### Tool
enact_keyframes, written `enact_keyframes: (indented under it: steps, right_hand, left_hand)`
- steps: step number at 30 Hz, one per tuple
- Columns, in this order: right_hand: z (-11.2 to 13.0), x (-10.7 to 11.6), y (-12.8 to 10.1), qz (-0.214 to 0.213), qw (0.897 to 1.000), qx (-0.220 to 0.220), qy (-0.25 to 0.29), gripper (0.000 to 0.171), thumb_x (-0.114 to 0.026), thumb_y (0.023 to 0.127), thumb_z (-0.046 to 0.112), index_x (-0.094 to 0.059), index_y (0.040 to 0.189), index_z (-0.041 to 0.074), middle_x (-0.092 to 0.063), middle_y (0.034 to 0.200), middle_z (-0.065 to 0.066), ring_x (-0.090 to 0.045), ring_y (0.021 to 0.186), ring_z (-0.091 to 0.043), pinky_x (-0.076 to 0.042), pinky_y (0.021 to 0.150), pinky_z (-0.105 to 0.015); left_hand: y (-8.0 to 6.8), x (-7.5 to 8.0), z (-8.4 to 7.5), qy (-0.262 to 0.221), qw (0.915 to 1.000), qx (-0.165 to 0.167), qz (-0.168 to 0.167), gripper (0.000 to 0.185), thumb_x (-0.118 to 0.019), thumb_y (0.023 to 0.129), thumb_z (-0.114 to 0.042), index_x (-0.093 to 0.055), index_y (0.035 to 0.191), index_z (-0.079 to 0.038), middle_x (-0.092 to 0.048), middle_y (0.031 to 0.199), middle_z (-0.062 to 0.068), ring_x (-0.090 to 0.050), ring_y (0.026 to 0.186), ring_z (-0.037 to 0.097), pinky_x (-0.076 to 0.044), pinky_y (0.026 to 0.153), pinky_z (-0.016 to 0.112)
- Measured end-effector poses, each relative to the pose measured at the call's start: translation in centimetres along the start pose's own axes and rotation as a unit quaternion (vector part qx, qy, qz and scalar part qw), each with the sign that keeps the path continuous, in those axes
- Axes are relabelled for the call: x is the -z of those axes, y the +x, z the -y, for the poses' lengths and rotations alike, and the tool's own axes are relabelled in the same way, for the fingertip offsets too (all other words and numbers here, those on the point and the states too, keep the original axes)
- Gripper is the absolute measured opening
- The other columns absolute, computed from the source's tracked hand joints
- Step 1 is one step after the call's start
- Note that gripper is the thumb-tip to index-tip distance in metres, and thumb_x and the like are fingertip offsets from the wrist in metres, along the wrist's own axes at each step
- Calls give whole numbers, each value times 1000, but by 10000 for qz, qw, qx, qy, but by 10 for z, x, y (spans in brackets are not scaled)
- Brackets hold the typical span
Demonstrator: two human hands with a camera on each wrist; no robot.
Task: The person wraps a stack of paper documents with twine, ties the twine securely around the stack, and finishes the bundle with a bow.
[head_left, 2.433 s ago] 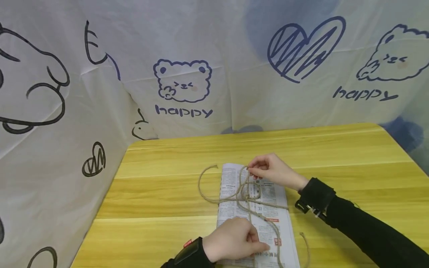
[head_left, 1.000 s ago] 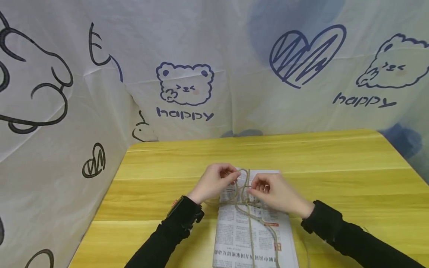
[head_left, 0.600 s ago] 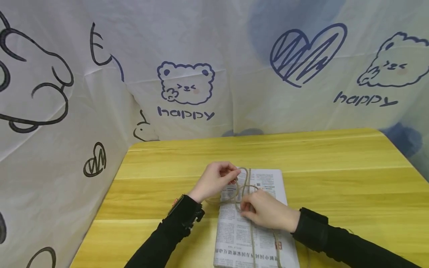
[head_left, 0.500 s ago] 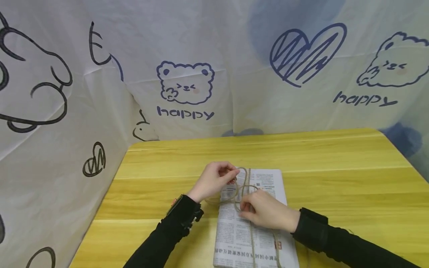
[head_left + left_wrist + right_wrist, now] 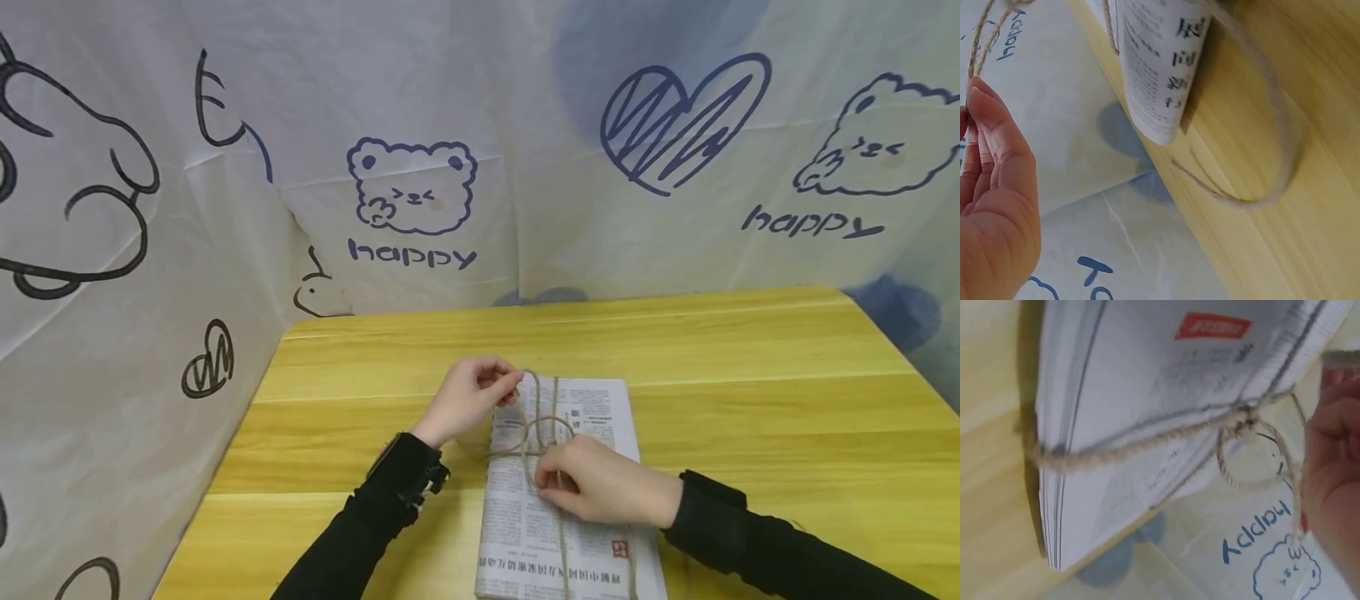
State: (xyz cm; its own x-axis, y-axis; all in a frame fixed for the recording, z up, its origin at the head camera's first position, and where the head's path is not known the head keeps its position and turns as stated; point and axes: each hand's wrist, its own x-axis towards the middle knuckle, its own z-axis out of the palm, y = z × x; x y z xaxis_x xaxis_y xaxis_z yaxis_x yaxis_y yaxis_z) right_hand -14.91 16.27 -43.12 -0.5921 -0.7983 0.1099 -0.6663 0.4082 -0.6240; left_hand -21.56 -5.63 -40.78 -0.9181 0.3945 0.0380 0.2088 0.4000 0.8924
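Note:
A folded newspaper stack lies on the yellow wooden table, with brown twine tied crosswise over it. My left hand pinches a twine loop at the stack's far left corner. My right hand rests on the middle of the stack and pinches the twine just below the crossing. The right wrist view shows the twine wrapped round the newspaper stack, a knot and a small loop beside my fingers. In the left wrist view my hand is beside a strand.
A white cloth backdrop printed with bears, hearts and "happy" walls off the table's far and left sides. A slack twine loop lies on the wood left of the newspaper. Bare table spreads to the right.
My left hand came up from the near end to the far left corner and took the loop. My right hand slid towards me along the stack, drawing the twine loop smaller.

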Motion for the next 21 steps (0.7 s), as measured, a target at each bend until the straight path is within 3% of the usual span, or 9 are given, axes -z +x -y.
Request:
enact_keyframes:
  steps: [3,6,14,21]
  right_hand:
    - [2,6,-8,323,9986,365,222,7,-68,97,15,-74,95,19,-64,78,13,-47,63,7,-42,62,-13]
    - [1,9,-16,534,9968,421,429,7,-66,99,19,-73,98,20,-65,80,13,-47,63,8,-42,62,-12]
    - [-3,12,-30,433,9984,-303,206,13,-74,93,29,-69,100,19,-61,76,10,-42,60,6,-41,61,-15]
    - [-3,12,-34,888,9924,-828,-222,14,-81,84,23,-68,89,20,-54,69,12,-40,60,4,-38,61,-17]
  left_hand:
    - [0,3,3,-25,10000,17,-58,19,-60,103,-19,-72,106,-5,-72,86,13,-69,85,39,-58,78,40]
    - [-1,5,3,-69,9999,-32,-84,19,-60,103,-18,-72,107,-3,-72,87,14,-69,86,40,-58,81,49]
    - [-4,5,2,-174,9998,-5,47,18,-60,103,-18,-71,107,-4,-73,90,15,-70,86,41,-59,80,45]
    - [-6,5,3,-233,9996,-77,135,18,-60,103,-16,-70,108,-3,-72,90,17,-69,86,43,-58,81,51]
